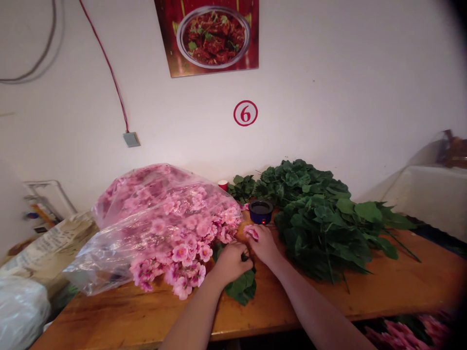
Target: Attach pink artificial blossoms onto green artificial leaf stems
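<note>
My left hand is closed around a sprig of green artificial leaves, which hangs below it over the table. Beside it, my right hand pinches a small pink artificial flower by its fingertips. Just beyond the right hand stands a small dark blue round pot with dark contents and a lit red light on its front. To the left, many pink artificial flowers spill from a clear plastic bag. A large pile of green leaf stems lies on the right.
The wooden table stands against a white wall. A red cup is behind the pot. Paper sacking and a white plastic bag lie at far left. More pink flowers sit below the table's right front edge.
</note>
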A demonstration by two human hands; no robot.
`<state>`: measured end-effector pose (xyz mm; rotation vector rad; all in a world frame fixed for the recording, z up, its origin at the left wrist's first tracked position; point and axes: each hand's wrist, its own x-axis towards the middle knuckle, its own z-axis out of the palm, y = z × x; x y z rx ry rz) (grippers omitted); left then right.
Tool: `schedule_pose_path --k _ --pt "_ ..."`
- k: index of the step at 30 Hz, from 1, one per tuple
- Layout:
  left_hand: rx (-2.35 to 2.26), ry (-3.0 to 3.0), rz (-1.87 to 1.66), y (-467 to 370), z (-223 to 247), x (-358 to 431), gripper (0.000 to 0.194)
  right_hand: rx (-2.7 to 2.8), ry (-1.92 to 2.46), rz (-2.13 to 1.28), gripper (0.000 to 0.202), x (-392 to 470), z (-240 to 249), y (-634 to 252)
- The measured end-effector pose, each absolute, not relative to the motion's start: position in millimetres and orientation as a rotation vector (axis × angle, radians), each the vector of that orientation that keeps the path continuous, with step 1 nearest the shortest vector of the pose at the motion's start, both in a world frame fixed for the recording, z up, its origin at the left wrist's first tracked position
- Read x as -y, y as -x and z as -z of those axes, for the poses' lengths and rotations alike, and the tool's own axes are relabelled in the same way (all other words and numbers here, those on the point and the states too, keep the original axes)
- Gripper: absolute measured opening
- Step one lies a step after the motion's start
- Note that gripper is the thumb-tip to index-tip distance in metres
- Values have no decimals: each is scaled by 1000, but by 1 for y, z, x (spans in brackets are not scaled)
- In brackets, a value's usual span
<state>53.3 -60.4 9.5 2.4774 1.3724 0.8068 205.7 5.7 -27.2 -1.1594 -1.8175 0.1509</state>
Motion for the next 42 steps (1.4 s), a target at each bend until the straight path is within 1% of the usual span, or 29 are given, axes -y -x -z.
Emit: schedule_pose_path --k 3,5,6,8,10,11,16,20,22,25,30,34,38,42 --pt "-1390 -2425 -795 -52 -7 59 1 1777 1179 -83 25 6 16 -206" --pt "-1398 -2388 -790 -52 -6 58 5 1775 1178 -11 28 17 5 -204" --pt "-1385 -2373 -796 -53 -6 59 10 1786 1167 22 29 24 -2 -203" --pt "-1310 -2358 -840 -53 -6 60 25 1854 1116 53 29 35 -12 -197" --pt "-1195 -2357 -894 -54 -7 62 42 1969 1031 28 25 42 -18 -190" --pt "-1150 -2355 -919 -55 -8 63 47 2019 994 5 24 44 -19 -186" --pt "-1088 -2326 -957 -54 -9 66 52 2109 934 -140 34 36 -11 -173" --pt "-1038 -2316 -946 -52 -6 64 65 2110 950 -210 36 32 -8 -174" --pt "-1021 -2316 -938 -51 -5 62 67 2103 969 -246 35 31 -8 -175" --pt "-1015 -2321 -904 -49 -5 60 65 2067 968 -291 33 28 -8 -175" --pt "-1145 -2359 -786 -49 -8 58 45 1881 906 -392 25 18 -6 -180" --pt "-1160 -2449 -754 -48 -9 58 43 1696 848 -578 25 12 -7 -189" --pt "-1247 -2429 -701 -50 -10 60 40 1540 758 -779 28 13 -10 -196" --pt "-1267 -2432 -701 -53 -12 61 34 1348 663 -1038 38 18 -16 -200"
